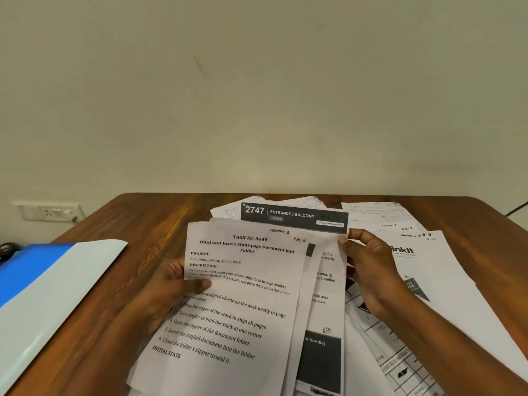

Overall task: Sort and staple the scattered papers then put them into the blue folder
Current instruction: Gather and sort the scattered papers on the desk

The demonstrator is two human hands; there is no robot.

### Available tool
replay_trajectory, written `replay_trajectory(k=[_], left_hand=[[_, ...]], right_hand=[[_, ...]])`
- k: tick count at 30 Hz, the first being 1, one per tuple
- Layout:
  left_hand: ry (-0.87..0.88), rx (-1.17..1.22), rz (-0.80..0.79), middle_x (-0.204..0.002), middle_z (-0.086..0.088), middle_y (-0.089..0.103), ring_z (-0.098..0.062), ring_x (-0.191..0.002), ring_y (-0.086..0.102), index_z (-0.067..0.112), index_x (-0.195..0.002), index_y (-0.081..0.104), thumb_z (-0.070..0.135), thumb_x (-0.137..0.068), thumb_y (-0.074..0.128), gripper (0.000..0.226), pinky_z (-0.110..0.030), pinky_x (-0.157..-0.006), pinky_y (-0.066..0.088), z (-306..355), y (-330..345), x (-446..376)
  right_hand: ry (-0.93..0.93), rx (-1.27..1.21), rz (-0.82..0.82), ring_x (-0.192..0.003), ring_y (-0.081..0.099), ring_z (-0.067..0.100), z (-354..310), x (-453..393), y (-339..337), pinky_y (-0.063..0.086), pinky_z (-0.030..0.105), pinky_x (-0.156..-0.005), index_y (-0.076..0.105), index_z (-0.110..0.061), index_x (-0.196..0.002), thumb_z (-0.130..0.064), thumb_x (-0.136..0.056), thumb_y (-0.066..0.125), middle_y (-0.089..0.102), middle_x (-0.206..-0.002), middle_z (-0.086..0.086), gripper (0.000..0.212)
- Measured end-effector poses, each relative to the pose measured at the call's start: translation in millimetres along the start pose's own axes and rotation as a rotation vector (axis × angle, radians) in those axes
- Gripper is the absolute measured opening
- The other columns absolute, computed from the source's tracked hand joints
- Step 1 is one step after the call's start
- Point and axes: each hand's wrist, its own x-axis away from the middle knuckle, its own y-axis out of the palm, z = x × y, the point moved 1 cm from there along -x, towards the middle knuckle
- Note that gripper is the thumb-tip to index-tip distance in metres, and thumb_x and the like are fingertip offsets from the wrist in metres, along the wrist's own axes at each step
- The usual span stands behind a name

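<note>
Papers (pixel 243 295) fan out in my left hand (pixel 168 284), fingers clamped on their edge; my right hand (pixel 368 270) pinches the back sheet's corner above the worktop (pixel 160 215), blue folder (pixel 43 281) lying left.

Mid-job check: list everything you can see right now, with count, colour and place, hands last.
Brown wooden table: one, fills the lower frame.
Blue and white document folder: one, left edge of the table.
Held stack of white printed sheets: several, exact count unclear, centre; top page reads "TASK ID: 3649".
Loose white papers: several, spread right and behind the stack.
Dark object: one, black, beyond the folder at far left; too cut off to identify.
White wall socket panel: one, on the wall at left.
Beige wall: upper frame.
Left hand: grips the stack's left edge.
Right hand: pinches a sheet's top right corner.
</note>
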Motion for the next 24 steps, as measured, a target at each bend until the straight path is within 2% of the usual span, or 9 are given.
replay_trajectory(k=[4,8,14,17,19,22,24], left_hand=[[-0.006,-0.014,-0.004,-0.119,-0.027,0.074,-0.045,-0.102,0.075,-0.008,-0.124,0.067,-0.012,-0.083,0.07,0.041,-0.044,-0.074,0.067,-2.0,-1.6,-3.9],[-0.001,0.019,-0.024,-0.121,-0.028,0.073,-0.047,-0.105,0.073,-0.009,-0.126,0.066,-0.01,-0.082,0.071,0.044,-0.046,-0.077,0.066,-4.3,1.7,-6.2],[0.001,0.045,-0.013,-0.12,-0.027,0.074,-0.045,-0.104,0.074,-0.008,-0.124,0.067,-0.008,-0.08,0.072,0.044,-0.044,-0.075,0.066,-4.7,4.5,-6.6],[0.001,0.038,0.012,-0.117,-0.026,0.074,-0.042,-0.098,0.076,-0.007,-0.122,0.067,-0.008,-0.079,0.072,0.043,-0.042,-0.071,0.066,-4.5,3.5,-6.9],[-0.008,0.039,0.006,-0.118,-0.026,0.074,-0.043,-0.098,0.076,-0.006,-0.123,0.067,-0.005,-0.077,0.079,0.047,-0.043,-0.071,0.066,-3.5,3.3,-6.1],[-0.017,0.038,-0.005,-0.12,-0.028,0.073,-0.046,-0.101,0.075,-0.006,-0.124,0.067,0.008,-0.062,0.098,0.071,-0.046,-0.073,0.066,-2.8,2.7,-6.0],[-0.009,0.053,-0.003,-0.122,-0.028,0.072,-0.047,-0.104,0.074,-0.006,-0.127,0.065,0.0,-0.075,0.089,0.057,-0.048,-0.076,0.066,-3.9,1.1,-7.2]], right_hand=[[0.009,-0.04,-0.036,-0.08,0.074,0.022,-0.4,1.2,1.5,0.055,0.029,-0.052,0.07,-0.015,-0.106,-0.015,-0.103,0.061,0.08,-0.099,0.01,0.009],[0.021,-0.054,-0.093,-0.081,0.073,0.024,-0.2,3.7,4.1,0.053,0.041,-0.071,0.069,-0.019,-0.106,-0.019,-0.104,0.06,0.08,-0.098,0.009,0.01],[0.012,-0.036,-0.092,-0.089,0.074,0.03,0.6,5.1,4.9,0.055,0.049,-0.078,0.068,-0.02,-0.11,-0.022,-0.105,0.059,0.08,-0.099,0.009,0.011],[-0.037,-0.016,-0.05,-0.091,0.077,0.03,3.0,3.0,3.3,0.061,0.043,-0.07,0.065,-0.02,-0.112,-0.02,-0.103,0.062,0.08,-0.099,0.008,0.009],[-0.091,-0.003,-0.009,-0.09,0.078,0.027,3.4,2.9,2.7,0.064,0.041,-0.067,0.06,-0.025,-0.113,-0.014,-0.1,0.067,0.08,-0.102,0.007,0.019],[-0.166,0.064,0.014,-0.089,0.078,0.025,3.4,3.5,1.6,0.065,0.045,-0.069,0.054,-0.032,-0.115,-0.005,-0.097,0.069,0.076,-0.104,0.005,0.036],[-0.226,0.129,0.005,-0.093,0.077,0.026,2.4,4.1,0.9,0.064,0.048,-0.074,0.061,-0.033,-0.11,-0.003,-0.098,0.067,0.074,-0.104,0.005,0.032]])
